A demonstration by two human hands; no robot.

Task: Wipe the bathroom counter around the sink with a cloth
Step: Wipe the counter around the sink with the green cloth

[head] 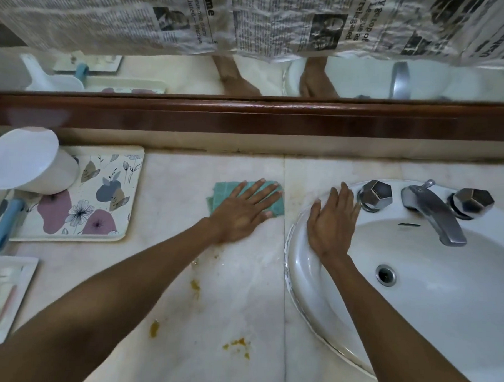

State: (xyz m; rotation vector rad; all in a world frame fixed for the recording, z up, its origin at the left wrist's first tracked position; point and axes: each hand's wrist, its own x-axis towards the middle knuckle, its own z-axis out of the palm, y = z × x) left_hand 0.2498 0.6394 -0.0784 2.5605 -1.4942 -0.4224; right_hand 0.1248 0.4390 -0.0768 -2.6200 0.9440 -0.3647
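Note:
A folded teal cloth (220, 193) lies on the pale marble counter (169, 204) just left of the sink. My left hand (244, 209) presses flat on the cloth, fingers spread and pointing toward the mirror. My right hand (333, 220) rests flat on the white sink's (442, 300) left rim, holding nothing. Several yellow-brown stains (196, 285) and more stains (237, 344) mark the counter nearer to me.
A floral tray (99, 210) at the left carries a white plastic scoop (29, 161) with a blue handle (5, 223). A second tray (1, 292) sits at the near left. The chrome tap (434, 213) has two knobs (376, 194), (472, 202). A wooden mirror frame (254, 116) runs behind.

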